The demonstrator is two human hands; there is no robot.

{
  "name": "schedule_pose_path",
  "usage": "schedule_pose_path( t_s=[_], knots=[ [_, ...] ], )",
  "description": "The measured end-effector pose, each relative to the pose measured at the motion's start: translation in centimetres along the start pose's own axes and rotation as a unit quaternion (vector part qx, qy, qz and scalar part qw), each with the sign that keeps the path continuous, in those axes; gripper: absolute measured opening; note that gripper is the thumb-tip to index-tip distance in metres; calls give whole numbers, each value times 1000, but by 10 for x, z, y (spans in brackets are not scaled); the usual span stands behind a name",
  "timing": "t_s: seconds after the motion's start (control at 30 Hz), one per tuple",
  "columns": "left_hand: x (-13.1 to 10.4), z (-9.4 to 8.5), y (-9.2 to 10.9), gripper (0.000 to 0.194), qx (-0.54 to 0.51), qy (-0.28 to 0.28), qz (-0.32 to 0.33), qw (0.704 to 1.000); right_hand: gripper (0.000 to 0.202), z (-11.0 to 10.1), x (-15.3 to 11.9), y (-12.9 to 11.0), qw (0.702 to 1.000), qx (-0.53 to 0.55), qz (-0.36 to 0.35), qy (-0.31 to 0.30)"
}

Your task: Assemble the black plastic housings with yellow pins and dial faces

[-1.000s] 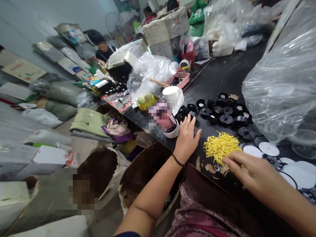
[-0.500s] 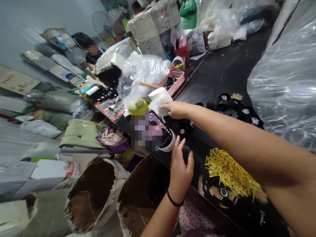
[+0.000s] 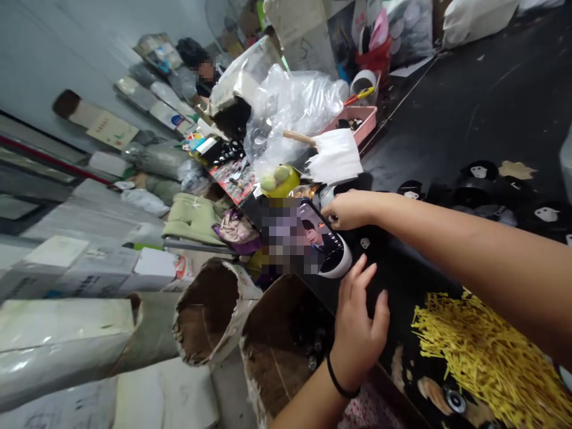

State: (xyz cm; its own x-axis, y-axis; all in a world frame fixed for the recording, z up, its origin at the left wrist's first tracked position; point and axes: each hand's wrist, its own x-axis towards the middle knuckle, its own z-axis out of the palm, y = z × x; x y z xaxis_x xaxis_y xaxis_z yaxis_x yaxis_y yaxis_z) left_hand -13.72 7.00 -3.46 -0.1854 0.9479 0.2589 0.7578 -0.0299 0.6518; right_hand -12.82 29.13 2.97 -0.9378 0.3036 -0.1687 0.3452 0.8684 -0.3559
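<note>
My left hand (image 3: 361,319), with a black band at the wrist, hovers near the table edge with its fingers apart and nothing in them. Just beyond it a phone (image 3: 322,238) leans on a round white stand (image 3: 338,266), its screen lit. My right hand (image 3: 351,210) reaches across behind the phone, its fingers bent near the phone's upper right edge; whatever they touch is hidden. A white tissue roll (image 3: 335,156) lies beyond my right hand. Left of the tissue is a yellow bowl (image 3: 286,186) of green fruit.
Yellow strips (image 3: 496,357) are heaped at the right, below black pieces (image 3: 480,173) with white tags. A pink tray (image 3: 364,124) and plastic bags (image 3: 295,107) stand farther back. Large cardboard drums (image 3: 248,351) are beside the table. A person (image 3: 203,68) is at the back left.
The view has shifted, so the scene sits differently. My right hand has left the tissue roll and come down behind the phone. The tissue now lies flatter. My left hand remains spread.
</note>
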Motion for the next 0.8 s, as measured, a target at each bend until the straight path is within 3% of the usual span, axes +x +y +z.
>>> schedule_pose_path(
  t_s=[0.27,0.47,0.53,0.63,0.73,0.8],
  knots=[
    [2,0,0,56,-29,-37,16,999,27,15,-62,27,998,-1,41,41],
    [5,1,9,58,-71,-97,34,992,24,20,-101,23,995,48,56,62],
    [5,4,12,55,-99,-102,26,990,26,15,-113,16,991,64,77,86],
    [6,8,12,49,-152,-73,0,986,29,2,-143,-5,973,82,124,176],
    [10,13,7,45,-182,-37,-13,982,34,1,-189,-45,941,101,166,278],
    [16,13,5,43,-176,-24,-6,984,35,16,-225,-78,911,151,192,331]
  ],
)
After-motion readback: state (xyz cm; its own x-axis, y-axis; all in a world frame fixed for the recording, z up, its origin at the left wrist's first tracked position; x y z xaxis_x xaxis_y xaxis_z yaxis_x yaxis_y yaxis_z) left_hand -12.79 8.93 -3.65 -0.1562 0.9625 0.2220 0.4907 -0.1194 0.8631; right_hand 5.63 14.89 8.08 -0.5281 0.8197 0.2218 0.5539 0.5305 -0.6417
